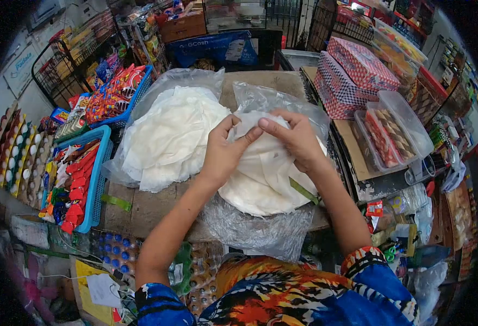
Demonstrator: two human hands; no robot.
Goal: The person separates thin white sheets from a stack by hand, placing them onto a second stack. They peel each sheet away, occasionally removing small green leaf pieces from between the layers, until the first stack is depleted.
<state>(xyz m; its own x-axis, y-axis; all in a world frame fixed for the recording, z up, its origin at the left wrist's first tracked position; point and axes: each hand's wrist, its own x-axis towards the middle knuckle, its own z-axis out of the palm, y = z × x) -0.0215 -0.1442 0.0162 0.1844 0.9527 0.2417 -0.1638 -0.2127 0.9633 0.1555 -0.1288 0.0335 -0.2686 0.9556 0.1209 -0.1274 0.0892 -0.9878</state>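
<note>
Both hands meet over a stack of thin, round white wrapper sheets (260, 190), which look like spring roll wrappers, on clear plastic. My left hand (226, 145) pinches the raised edge of the top wrapper (250, 124) between thumb and fingers. On the other side, my right hand (295, 137) pinches the same sheet, thumb in front. The sheet's lower part still drapes over the stack. To the left lies a looser pile of wrappers (174, 136) on another plastic bag (195, 81). A green strip (303, 191) rests on the right stack, near my right wrist.
Blue baskets of packaged snacks (104, 155) stand at the left, beside egg trays (19, 155). Checkered boxes (353, 76) and clear containers of wafer sticks (385, 136) sit at the right. Another green strip (117, 202) lies on the brown tabletop (141, 217).
</note>
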